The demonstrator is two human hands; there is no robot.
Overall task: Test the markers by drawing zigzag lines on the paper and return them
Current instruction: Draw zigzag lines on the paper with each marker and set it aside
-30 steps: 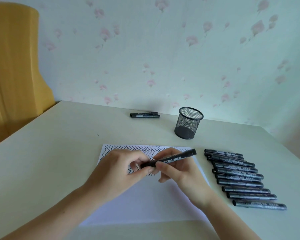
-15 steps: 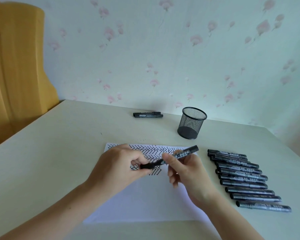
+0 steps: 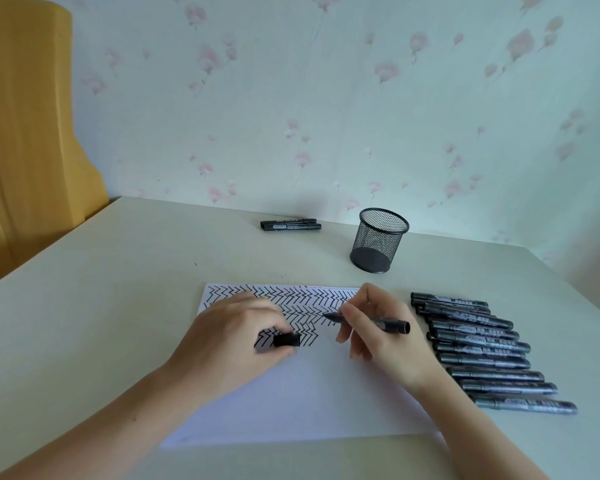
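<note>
A white sheet of paper (image 3: 312,403) lies on the table, its far part covered with black zigzag rows. My right hand (image 3: 378,337) grips an uncapped black marker (image 3: 388,323), tip pointing left just above the zigzags. My left hand (image 3: 236,344) pinches the marker's black cap (image 3: 286,339) over the paper's left part. A row of several black markers (image 3: 482,348) lies to the right of the paper. Two more markers (image 3: 290,225) lie side by side at the far edge of the table.
A black mesh pen cup (image 3: 378,240) stands empty behind the paper, right of centre. The pale table (image 3: 101,306) meets a flowered wall at the back. A yellow chair back (image 3: 25,140) stands at the left.
The cap has come off the marker. My left hand moved left with the cap, and my right hand turned the marker so its tip points left over the zigzags.
</note>
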